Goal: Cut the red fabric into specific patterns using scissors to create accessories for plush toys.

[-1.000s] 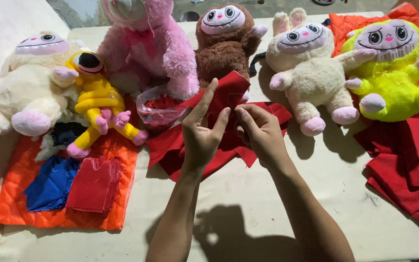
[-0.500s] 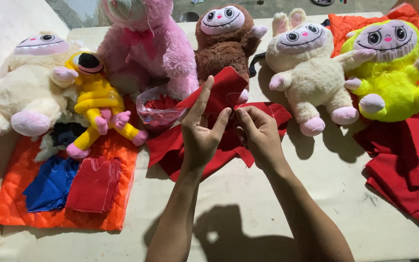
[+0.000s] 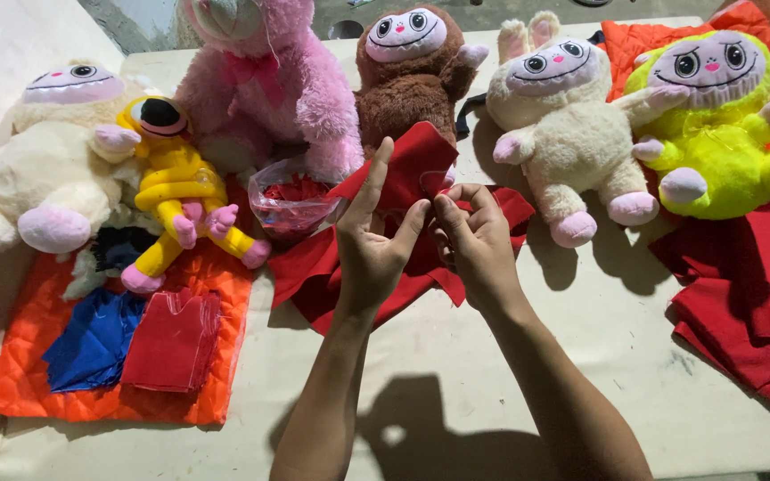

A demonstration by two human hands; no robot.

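My left hand (image 3: 374, 239) and my right hand (image 3: 474, 240) meet over a piece of red felt cloth (image 3: 314, 267) lying on the beige table (image 3: 456, 374). A flap of that red cloth (image 3: 407, 165) stands up between my fingers; both hands pinch it, the left with index finger raised. Just behind the flap sits a brown plush toy (image 3: 412, 76). A clear plastic bag of red bits (image 3: 291, 203) lies left of my left hand.
Plush toys line the far side: cream (image 3: 42, 160), yellow (image 3: 176, 191), pink (image 3: 265, 85), cream rabbit-eared (image 3: 572, 125), neon yellow-green (image 3: 715, 125). An orange quilted mat (image 3: 82, 392) holds blue cloth (image 3: 91, 343) and red pieces (image 3: 171, 343). Red fabric stack (image 3: 750, 303) at right.
Both hands have stayed in nearly the same place on the red cloth; only the fingers have shifted slightly on the raised flap.
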